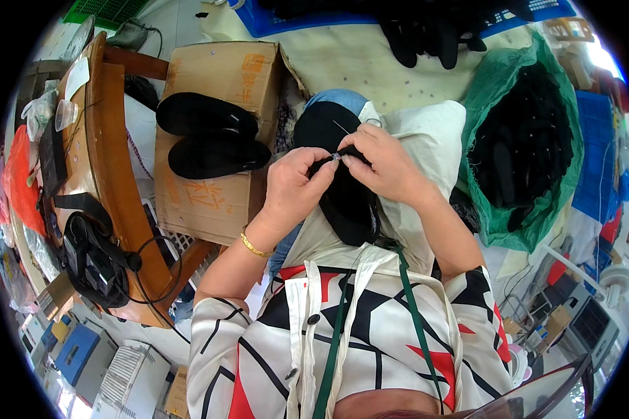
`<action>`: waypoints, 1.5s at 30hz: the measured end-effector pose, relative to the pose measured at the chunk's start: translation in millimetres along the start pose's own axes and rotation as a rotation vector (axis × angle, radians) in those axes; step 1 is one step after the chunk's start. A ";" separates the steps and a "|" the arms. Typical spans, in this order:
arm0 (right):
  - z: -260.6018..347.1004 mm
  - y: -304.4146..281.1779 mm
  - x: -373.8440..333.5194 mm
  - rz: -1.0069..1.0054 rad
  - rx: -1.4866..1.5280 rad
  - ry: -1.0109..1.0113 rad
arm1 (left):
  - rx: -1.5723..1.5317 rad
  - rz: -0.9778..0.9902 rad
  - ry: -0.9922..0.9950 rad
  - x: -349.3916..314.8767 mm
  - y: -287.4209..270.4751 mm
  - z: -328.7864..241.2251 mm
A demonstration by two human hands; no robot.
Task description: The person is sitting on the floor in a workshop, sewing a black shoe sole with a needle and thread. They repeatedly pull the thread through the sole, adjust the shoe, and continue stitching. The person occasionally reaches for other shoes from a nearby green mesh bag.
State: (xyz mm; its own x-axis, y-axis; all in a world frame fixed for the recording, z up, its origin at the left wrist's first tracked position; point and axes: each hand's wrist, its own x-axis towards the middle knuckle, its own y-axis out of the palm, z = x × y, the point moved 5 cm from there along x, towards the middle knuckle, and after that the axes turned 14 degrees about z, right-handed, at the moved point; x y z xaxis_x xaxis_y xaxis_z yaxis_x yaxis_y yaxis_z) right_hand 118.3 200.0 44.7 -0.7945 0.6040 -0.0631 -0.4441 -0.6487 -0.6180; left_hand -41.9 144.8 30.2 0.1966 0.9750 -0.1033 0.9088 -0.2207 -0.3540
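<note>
A cluttered workroom is surrounding you, and one pale sheet [328, 59] is spreading out ahead of your lap. Your two hands are meeting over one black shoe [348, 199], which is lying on your lap. Your left hand [295, 185] is pressing thumb and forefinger together, pinching a dark strip of the shoe beside one tiny light-coloured piece [336, 157]. Your right hand [383, 164] is also pinching at that strip, its fingertips closing from the other side; one thin needle-like line [340, 128] is sticking out just beside them, and you cannot tell which fingers are gripping it. One gold bracelet [254, 244] is circling your left wrist. To your left, two black shoes [220, 157] are lying side by side on one cardboard box [217, 66]. Beyond it, one black bag [94, 262] is resting against a wooden piece of furniture [115, 174]. To your right, one green sack [500, 80] is holding many dark shoes, too jumbled to count. Farther ahead, one blue crate [258, 22] is carrying more black items.
</note>
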 end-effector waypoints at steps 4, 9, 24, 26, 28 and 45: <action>-7.1 -2.2 4.0 0.095 -0.007 0.034 | 0.061 0.003 -0.027 -1.0 2.4 -8.3; -8.9 -4.3 4.7 0.147 0.041 0.066 | 0.264 -0.087 0.087 -2.5 3.2 -17.3; -7.3 15.2 -10.5 -0.082 0.001 0.161 | -0.055 0.044 -0.047 3.1 4.2 2.5; 4.9 7.7 -16.3 0.041 0.003 0.263 | -0.167 0.048 -0.113 4.0 0.2 12.5; 1.1 18.4 -19.3 0.010 -0.143 0.286 | -0.315 0.038 -0.146 3.3 0.4 28.6; 32.7 7.8 -10.2 -0.444 1.062 -0.271 | -0.292 0.103 -0.326 15.5 -3.5 13.1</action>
State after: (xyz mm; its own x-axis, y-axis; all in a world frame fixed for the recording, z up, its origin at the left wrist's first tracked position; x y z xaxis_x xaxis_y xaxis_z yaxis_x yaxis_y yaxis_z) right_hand 109.4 173.7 66.2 -0.4885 0.8388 0.2404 -0.7239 -0.5434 0.4251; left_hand -46.8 160.5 17.7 0.2077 0.8795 -0.4282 0.9655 -0.2546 -0.0546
